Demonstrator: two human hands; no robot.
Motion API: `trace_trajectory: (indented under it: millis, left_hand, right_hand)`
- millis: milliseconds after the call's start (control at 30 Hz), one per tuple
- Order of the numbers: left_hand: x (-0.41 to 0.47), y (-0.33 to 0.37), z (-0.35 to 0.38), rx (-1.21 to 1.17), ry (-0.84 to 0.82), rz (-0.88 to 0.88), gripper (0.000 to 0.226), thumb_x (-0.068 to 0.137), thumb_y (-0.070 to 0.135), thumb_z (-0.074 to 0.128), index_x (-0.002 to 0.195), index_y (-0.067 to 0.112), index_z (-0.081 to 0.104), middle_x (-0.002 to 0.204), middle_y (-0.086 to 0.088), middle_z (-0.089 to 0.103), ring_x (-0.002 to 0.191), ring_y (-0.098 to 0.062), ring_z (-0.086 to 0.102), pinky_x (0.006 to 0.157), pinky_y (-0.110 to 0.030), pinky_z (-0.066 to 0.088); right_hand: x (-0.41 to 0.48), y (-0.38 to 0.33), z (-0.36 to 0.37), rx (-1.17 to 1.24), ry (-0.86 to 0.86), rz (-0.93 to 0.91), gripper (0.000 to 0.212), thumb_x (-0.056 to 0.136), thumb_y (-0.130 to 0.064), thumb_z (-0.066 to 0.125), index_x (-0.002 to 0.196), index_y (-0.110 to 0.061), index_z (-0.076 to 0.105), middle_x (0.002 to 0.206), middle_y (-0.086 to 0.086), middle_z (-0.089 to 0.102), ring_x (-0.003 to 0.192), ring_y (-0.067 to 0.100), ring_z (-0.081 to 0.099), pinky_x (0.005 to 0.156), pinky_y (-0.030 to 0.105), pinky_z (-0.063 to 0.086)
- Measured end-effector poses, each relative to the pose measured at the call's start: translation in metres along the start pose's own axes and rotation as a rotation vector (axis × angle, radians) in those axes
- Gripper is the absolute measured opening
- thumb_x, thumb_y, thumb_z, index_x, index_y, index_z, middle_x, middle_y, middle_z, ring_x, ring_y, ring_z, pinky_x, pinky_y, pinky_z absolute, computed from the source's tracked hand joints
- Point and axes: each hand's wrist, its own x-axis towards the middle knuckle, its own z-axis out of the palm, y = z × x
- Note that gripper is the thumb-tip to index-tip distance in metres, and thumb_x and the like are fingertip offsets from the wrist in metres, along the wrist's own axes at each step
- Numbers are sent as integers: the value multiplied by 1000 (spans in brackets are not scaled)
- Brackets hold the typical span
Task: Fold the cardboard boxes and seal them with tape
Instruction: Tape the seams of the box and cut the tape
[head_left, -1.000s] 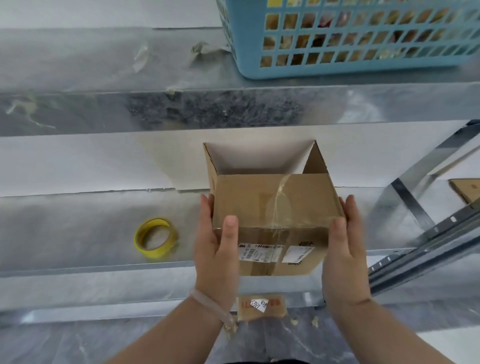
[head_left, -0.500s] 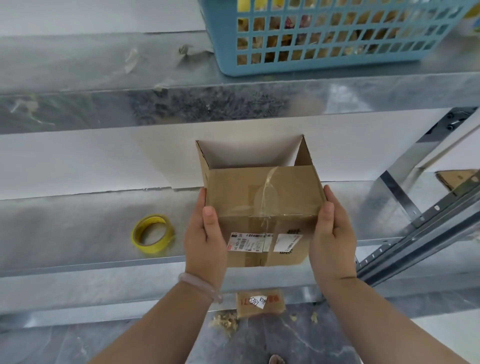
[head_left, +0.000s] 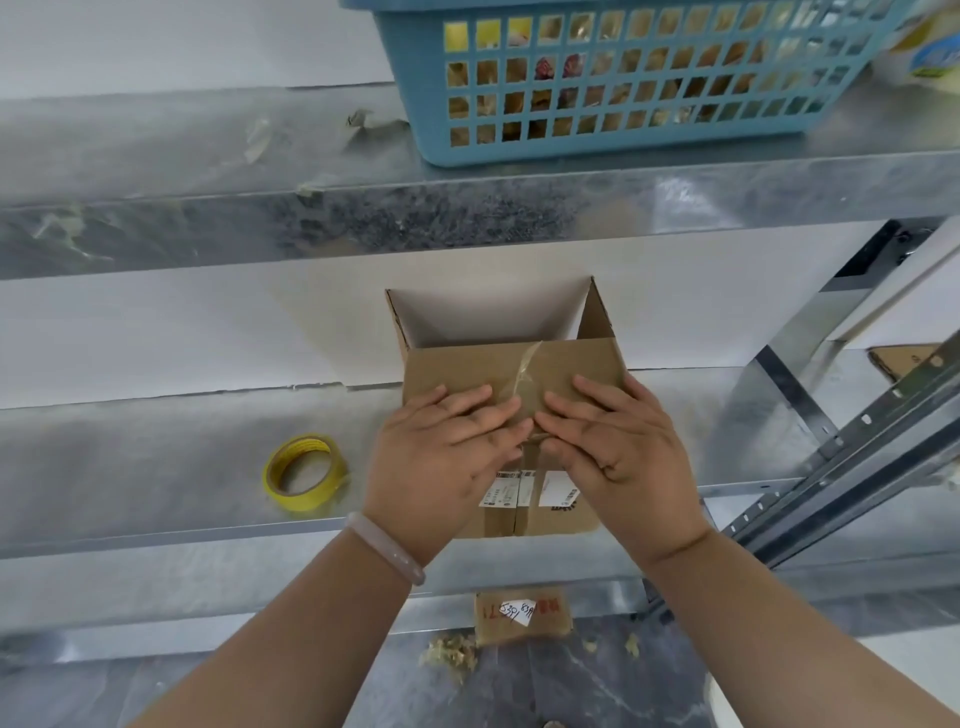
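**Item 1:** cardboard box (head_left: 467, 366), brown, centre of the frame. It sits at the front edge of the metal shelf (head_left: 156, 457). The far end is open, with a side flap raised at its right. The broad closed face is turned toward the viewer, with clear tape over its middle seam and white printed labels on its lower part.

**Item 2:** tape roll (head_left: 306, 503), yellow. It lies on the same shelf at left of centre, apart from the box.

White sticker (head_left: 516, 613) on the cardboard scrap (head_left: 553, 623) reads "5391"; box labels (head_left: 525, 489) are illegible.
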Motion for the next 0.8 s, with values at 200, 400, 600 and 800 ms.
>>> trace_trajectory:
  millis: [200, 400, 600, 800]
  left_hand:
    - [-5, -6, 2, 0, 36, 17, 25, 97, 31, 55, 115, 23, 70, 122, 6, 66, 117, -16, 59, 98, -46, 46]
    - [-38, -4, 12, 248, 9, -42, 51, 92, 18, 56, 142, 18, 43, 141, -7, 51, 126, -34, 49, 105, -54, 37]
    - [-28, 4, 8, 77, 88, -167, 34, 94, 42, 55, 119, 22, 67, 125, -5, 63, 114, -35, 56, 94, -51, 44]
    - [-12, 5, 6, -15, 203, -258, 24, 88, 42, 64, 104, 28, 75, 108, 1, 67, 93, -28, 58, 91, -32, 40]
  right_hand:
    - [-7, 12, -9, 76, 9, -69, 23, 93, -20, 59, 113, -19, 72, 120, -5, 68, 123, 13, 57, 111, 48, 36]
    - [-24, 12, -2, -197, -12, -100, 37, 96, -13, 50, 132, -12, 60, 137, 6, 57, 130, 27, 49, 107, 54, 39]
    - [-17, -2, -4, -91, 74, 91, 37, 91, -44, 58, 114, -19, 73, 124, 0, 65, 123, 22, 52, 109, 40, 38]
    - [-4, 2, 3, 223, 182, 250, 24, 80, -41, 68, 96, -25, 76, 109, -13, 68, 116, 12, 51, 103, 20, 37]
